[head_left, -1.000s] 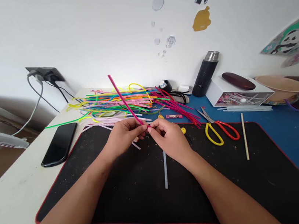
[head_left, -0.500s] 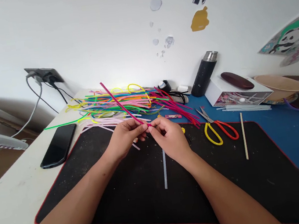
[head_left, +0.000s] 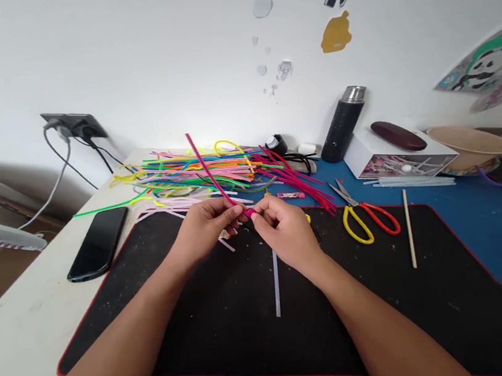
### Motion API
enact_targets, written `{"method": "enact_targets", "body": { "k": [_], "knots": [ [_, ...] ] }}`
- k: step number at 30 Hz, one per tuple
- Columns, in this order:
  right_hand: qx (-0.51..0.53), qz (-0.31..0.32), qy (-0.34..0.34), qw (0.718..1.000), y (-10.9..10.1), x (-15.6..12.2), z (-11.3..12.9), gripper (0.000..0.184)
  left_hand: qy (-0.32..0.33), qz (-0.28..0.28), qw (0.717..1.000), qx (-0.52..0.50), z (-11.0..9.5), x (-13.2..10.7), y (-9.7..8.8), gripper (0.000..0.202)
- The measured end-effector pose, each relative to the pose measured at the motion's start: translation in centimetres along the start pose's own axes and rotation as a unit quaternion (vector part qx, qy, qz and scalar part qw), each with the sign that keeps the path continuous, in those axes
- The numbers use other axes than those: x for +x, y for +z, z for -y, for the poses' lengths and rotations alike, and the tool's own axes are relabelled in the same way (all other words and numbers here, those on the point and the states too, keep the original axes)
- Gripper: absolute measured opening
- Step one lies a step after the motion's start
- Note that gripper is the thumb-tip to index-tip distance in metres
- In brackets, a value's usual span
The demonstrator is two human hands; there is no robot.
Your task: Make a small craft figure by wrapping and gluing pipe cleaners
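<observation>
A magenta pipe cleaner [head_left: 207, 170] is pinched between my two hands above the black mat [head_left: 216, 336]. Its long free end rises up and to the left, while the other end is coiled into a small curl at my right fingertips. My left hand [head_left: 209, 225] grips the stem just beside the curl, thumb against forefinger. My right hand [head_left: 284, 227] holds the curled end in a pinch, its fingers partly hiding it. Below my right hand a translucent glue stick [head_left: 277, 287] lies on the mat.
Behind my hands lies a heap of coloured pipe cleaners [head_left: 192, 171], with magenta ones [head_left: 299, 181] to its right. Scissors [head_left: 356, 207] and a thin wooden stick [head_left: 409, 228] lie right. A phone [head_left: 97, 244] rests left. A black flask [head_left: 344, 125] stands beside a white box [head_left: 395, 152].
The pipe cleaner's free end has swung to the right and stands steeper. My left hand has shifted slightly, and more of the curl shows between the fingertips.
</observation>
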State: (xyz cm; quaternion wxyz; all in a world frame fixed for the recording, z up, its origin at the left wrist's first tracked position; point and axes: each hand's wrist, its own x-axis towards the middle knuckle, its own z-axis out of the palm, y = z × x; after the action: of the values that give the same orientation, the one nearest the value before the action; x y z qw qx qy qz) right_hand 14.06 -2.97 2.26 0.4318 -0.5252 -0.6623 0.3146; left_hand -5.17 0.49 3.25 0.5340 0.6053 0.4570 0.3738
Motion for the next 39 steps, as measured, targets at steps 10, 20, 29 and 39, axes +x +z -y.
{"method": "enact_targets", "body": {
  "k": [10,20,29,39],
  "knots": [
    [-0.058,0.009,-0.03,0.998,0.1,0.0,-0.4,0.007,0.051,-0.027,0.993,0.105,0.5,-0.2,-0.1,0.043],
    [-0.103,0.023,-0.031,0.994,0.4,0.0,-0.5,0.006,0.097,-0.008,0.987,0.125,0.2,-0.6,0.7,0.03],
    [-0.123,0.03,-0.038,0.991,0.5,-0.1,-0.6,0.006,0.054,0.019,0.995,0.084,0.8,-0.1,-0.1,0.025],
    [-0.154,0.051,-0.035,0.986,0.5,-0.2,-0.4,0.007,0.048,0.04,0.98,0.19,1.0,0.0,-1.0,0.027]
  ]
}}
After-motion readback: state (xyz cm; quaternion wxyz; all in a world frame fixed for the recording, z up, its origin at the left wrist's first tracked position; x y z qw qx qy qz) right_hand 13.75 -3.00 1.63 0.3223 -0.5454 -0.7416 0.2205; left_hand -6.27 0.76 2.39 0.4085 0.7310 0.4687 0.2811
